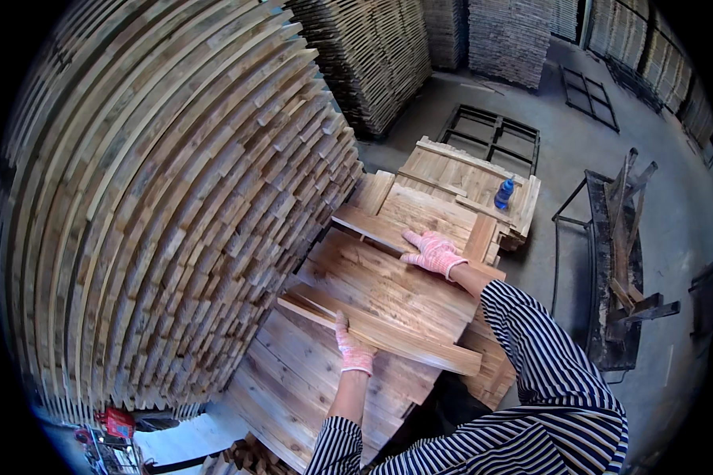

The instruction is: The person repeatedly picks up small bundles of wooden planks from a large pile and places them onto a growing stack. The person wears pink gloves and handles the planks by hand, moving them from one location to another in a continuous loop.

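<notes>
Rough brown wooden slat panel (388, 293) lay centre frame on low plank stack (309, 388). Left hand (353, 348) in pink glove gripped its near batten; right hand (433, 253) lay flat, released, at panel's 1 o'clock. Blue bottle (504, 192) beyond.

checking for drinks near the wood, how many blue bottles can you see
1. The blue bottle stands upright on the far wooden pallet, beyond the right hand. Others could be hidden behind the plank stacks.
</notes>
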Demonstrator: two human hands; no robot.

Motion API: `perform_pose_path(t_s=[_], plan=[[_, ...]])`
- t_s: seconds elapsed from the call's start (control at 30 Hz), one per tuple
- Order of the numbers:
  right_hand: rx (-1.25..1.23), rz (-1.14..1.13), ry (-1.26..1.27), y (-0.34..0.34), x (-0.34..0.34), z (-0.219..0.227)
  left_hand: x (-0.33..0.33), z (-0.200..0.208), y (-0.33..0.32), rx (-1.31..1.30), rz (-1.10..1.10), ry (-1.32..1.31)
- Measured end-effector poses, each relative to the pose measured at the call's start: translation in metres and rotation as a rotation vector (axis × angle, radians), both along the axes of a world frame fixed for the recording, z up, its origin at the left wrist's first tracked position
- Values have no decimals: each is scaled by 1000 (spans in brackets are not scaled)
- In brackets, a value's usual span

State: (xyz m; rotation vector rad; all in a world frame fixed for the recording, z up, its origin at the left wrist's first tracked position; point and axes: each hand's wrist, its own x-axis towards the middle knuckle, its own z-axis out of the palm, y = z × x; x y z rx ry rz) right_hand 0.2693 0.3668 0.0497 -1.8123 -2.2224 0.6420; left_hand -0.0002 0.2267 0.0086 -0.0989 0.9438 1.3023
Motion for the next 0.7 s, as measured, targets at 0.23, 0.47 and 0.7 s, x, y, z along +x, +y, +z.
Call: perform_pose_path(t_s=[0.23,0.47,0.7], plan=[[50,102,-93,9,-18,-8,22,2,30,-72,-51,-17],[-292,167,311,-36,-14,41,93,10,80,135,-117,33],[-131,86,50,82,40,-8,86,-23,93,106,-62,-221]])
